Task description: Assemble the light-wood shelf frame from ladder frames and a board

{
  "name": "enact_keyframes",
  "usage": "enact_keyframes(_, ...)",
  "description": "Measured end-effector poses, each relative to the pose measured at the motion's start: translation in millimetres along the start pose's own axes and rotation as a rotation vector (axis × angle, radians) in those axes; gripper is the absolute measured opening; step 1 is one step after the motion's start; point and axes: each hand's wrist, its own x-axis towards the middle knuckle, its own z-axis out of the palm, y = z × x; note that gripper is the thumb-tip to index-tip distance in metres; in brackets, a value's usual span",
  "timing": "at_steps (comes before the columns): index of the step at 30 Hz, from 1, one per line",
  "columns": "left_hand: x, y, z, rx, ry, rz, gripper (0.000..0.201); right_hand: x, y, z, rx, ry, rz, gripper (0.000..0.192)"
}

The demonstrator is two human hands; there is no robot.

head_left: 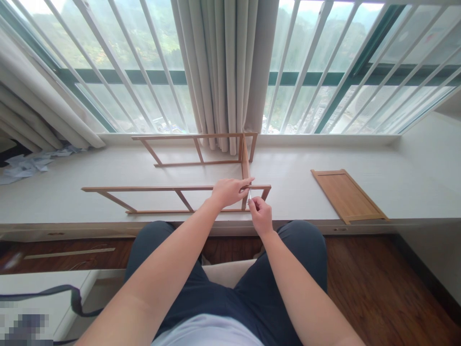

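A wooden ladder-like frame (140, 188) stands on its long side near the front edge of the white ledge. Behind it is a matching wooden frame (201, 164), joined to it by a wooden crosspiece (245, 161). My left hand (230, 191) grips the near frame's top rail where the crosspiece meets it, index finger stretched along the joint. Just below and to the right, my right hand (261, 213) pinches a thin silver metal rod (250, 193) held against that joint. The rod's far end is hidden by my left fingers.
A flat wooden panel (347, 194) lies on the right of the white ledge (288, 192). Curtains (223, 72) hang behind the frames, before barred windows. Crumpled pale wrapping (27, 166) is at the far left. My knees are close to the ledge's front edge.
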Motion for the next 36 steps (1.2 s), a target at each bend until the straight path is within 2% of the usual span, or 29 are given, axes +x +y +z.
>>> enact_keyframes(17,-0.3,0.6,-0.3,0.007,-0.001,-0.010,0.053,-3.4,-7.2,0.0,-0.142,0.010,-0.140,0.031)
enact_keyframes(36,0.9,-1.4,2.1,0.007,0.016,0.006,0.053,-6.9,-6.4,4.8,-0.162,-0.001,-0.241,0.033)
